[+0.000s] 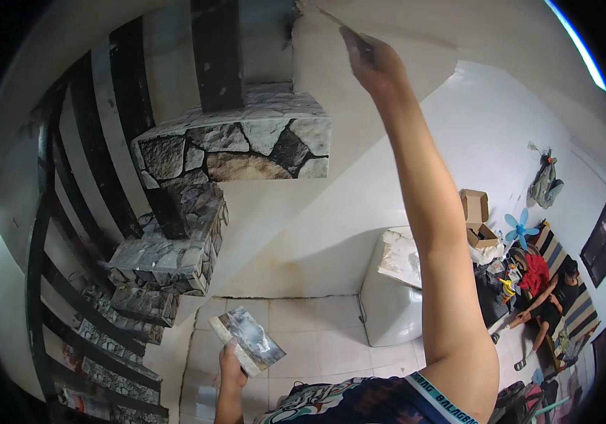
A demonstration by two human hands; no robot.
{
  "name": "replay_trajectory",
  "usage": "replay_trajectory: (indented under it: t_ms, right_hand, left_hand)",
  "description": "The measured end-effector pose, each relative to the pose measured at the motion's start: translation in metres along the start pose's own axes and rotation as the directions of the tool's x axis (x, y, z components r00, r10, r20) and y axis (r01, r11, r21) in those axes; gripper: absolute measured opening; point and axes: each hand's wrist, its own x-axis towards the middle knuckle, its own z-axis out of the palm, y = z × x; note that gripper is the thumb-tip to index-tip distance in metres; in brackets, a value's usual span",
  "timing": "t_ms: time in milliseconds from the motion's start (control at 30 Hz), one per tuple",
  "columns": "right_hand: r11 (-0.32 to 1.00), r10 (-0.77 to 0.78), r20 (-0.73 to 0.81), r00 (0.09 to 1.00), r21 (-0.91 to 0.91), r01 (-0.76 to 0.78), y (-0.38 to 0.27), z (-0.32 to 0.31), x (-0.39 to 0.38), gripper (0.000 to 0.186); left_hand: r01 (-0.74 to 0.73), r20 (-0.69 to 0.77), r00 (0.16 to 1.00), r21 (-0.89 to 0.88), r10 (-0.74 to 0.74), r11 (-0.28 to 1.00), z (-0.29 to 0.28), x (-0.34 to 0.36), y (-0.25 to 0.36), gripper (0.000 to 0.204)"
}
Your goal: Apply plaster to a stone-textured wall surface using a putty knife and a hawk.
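High up beside the pale wall [359,162], my right hand [376,65] is closed around a putty knife [337,20]. Its thin blade points up and left toward the wall near the stair corner; I cannot tell whether it touches. Lower down, my left hand [231,366] grips a flat rectangular putty board [250,338] by its pale edge strip. Whitish compound is smeared across the board's grey face. Just left of my right arm, a stair step [232,152] with a stone-patterned face juts out from the wall.
Dark balusters [94,155] and more stone-patterned steps [165,254] run down the left. A white box-shaped appliance [391,304] stands on the tiled floor [303,339]. At right, a person [554,300] sits on a striped bench, near a blue fan [521,227] and cardboard boxes [475,206].
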Motion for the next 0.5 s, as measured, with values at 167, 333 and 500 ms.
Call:
replay_trajectory:
  t_ms: [167, 333, 500]
  right_hand:
    - [0.276, -0.427, 0.429, 0.796, -0.776, 0.566, 0.003, -0.027, 0.075, 0.044]
    - [0.682, 0.198, 0.096, 0.975, 0.701, -0.208, -0.015, 0.000, 0.071, 0.034]
    - [0.828, -0.122, 0.190, 0.974, 0.561, -0.006, -0.071, -0.025, 0.026, 0.037]
  left_hand:
    - [0.050, 0.039, 0.998, 0.026, -0.051, 0.998, 0.021, 0.008, -0.007, 0.040]
    - [0.044, 0.018, 0.999, 0.013, -0.044, 0.999, 0.004, 0.011, -0.003, 0.040]
    - [0.040, -0.026, 0.999, 0.032, -0.039, 0.999, -0.001, 0.001, 0.007, 0.042]
